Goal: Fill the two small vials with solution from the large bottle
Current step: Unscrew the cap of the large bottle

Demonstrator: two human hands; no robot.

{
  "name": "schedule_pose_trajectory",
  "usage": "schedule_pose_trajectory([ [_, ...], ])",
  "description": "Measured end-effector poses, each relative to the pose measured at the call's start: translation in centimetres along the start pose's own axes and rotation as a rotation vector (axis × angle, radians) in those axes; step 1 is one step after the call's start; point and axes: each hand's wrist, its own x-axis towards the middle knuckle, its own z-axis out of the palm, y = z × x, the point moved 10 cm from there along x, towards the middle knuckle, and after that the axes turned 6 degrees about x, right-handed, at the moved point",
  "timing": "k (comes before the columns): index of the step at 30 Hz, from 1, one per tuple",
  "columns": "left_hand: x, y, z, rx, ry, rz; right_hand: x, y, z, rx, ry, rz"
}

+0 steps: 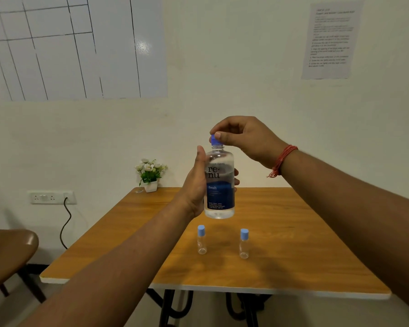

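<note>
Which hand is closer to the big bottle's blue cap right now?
Right. The right hand pinches the blue cap from above; the left hand grips the bottle lower, around its body.

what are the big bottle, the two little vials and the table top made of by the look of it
Large bottle: clear glossy plastic, probably; liquid and fingers show through it, cap opaque blue.
Left vial and right vial: transparent, glass or hard plastic, cannot tell which; matte light-blue caps.
Table: wood-grain top, likely laminate, given its pale edge band and soft sheen.
</note>
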Motion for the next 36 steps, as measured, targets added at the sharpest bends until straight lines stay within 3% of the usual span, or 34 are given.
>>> schedule_pose_trajectory([
  [18, -0.2, -1.3, 1.0, 0.004, -0.045, -0.017, -0.7, 1.7, -0.2, 0.129, -0.036, 0.011],
  [28, -0.7, -4.1, 1.1, -0.031, -0.035, -0.063, -2.5, 5.9, -2.5, 0.293, 0.198, 0.092],
  [36, -1.6, -7.6, 0.6, -0.042, 0.017, -0.053, -11.7, 18.7, -4.8, -0.130, 0.315, 0.442],
])
